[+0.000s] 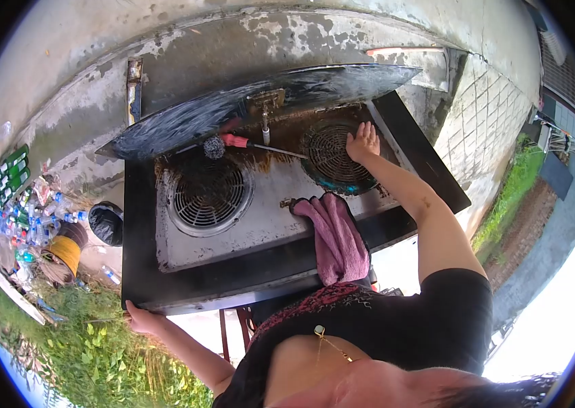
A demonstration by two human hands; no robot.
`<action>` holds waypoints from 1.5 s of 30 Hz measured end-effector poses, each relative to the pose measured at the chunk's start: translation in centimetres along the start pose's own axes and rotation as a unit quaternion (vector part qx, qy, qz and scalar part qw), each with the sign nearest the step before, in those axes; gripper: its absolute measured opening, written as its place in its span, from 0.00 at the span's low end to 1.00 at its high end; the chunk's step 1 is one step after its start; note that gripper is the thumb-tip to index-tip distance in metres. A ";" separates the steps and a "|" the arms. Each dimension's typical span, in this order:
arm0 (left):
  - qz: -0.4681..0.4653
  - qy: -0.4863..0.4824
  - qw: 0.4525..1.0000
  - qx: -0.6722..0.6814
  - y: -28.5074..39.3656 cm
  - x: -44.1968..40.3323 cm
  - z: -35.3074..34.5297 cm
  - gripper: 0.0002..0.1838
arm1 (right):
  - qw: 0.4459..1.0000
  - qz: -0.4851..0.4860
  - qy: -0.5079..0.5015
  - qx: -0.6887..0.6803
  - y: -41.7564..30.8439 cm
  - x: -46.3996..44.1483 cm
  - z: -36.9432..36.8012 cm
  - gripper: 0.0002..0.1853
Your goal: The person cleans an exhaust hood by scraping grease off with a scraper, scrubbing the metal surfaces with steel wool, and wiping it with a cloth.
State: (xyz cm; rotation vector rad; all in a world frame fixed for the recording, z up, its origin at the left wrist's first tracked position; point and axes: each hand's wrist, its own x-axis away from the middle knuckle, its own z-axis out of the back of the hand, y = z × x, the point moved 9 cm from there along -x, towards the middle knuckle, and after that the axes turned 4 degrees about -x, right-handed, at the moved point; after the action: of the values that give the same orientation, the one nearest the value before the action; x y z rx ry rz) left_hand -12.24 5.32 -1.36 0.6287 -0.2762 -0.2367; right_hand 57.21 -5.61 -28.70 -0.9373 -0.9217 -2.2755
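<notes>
Range hood [260,251] of black and grey metal is placed before a worn concrete wall [287,32], whose paint is peeled in patches. Left of the hood, plastic bottles [29,221] are heaped. At its back, a dark panel [219,105] is raised, streaked with white. Its ringed right grille [328,155], greasy and brown, is touched by the right hand [365,143], spread flat. Its near left corner is gripped by the left hand [141,318]. On the hood lie a curly scrubber [214,147], a red-handled tool [241,142] and a fluffy pink cloth [337,234].
</notes>
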 end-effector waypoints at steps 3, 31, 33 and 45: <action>-0.013 0.011 1.000 -0.009 -0.9 -1.5 0.4 0.18 | 0.983 0.183 -0.018 -0.009 -5.1 0.6 -0.5 0.31; -0.002 0.001 1.000 0.020 0.5 0.7 -0.3 0.16 | 0.842 0.534 -0.071 0.007 -10.6 12.7 -0.6 0.29; 0.003 -0.004 1.000 0.010 0.7 0.7 -0.3 0.15 | 0.801 0.587 -0.118 0.008 -9.4 15.7 -0.5 0.30; -0.005 0.005 1.000 0.021 -1.1 -1.5 0.1 0.16 | 0.914 0.402 -0.053 0.008 -9.7 5.9 -1.0 0.31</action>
State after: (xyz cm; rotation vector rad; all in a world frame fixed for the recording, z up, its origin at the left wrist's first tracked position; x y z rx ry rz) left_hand -13.79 4.84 -2.20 0.6728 -0.2689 -0.2372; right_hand 46.72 -1.26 -28.63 -1.1682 -0.4542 -1.5181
